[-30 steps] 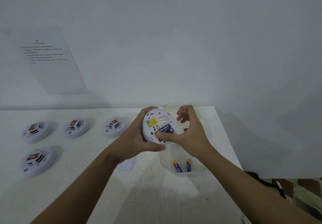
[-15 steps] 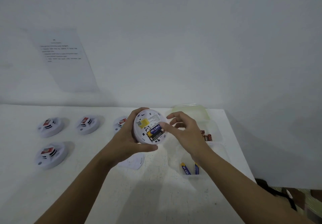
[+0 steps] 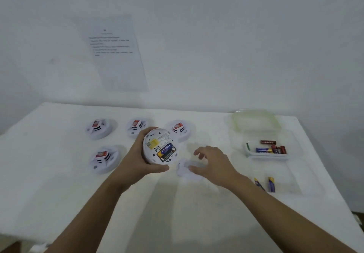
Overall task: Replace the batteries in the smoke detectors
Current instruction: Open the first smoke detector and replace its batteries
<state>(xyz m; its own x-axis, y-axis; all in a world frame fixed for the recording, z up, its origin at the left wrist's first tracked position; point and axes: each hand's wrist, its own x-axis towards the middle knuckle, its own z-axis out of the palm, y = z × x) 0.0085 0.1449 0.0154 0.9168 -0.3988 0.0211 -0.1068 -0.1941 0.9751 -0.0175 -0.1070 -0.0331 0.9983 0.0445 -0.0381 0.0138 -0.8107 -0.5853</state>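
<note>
Open detector [image 3: 157, 147] in left hand [image 3: 135, 161]

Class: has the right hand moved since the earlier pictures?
Yes. The right hand left the round white smoke detector, dropping to the white cover plate on the table.

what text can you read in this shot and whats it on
"PKCELL", roughly: blue battery in the open back of the smoke detector held by the left hand.
Black battery beside it: lettering blurred.
Yellow sticker on that detector: too small.
Sheet of paper on the wall: printed lines blurred.
Red labels on the four other detectors: unreadable.
Batteries in the clear container: too small.
</note>
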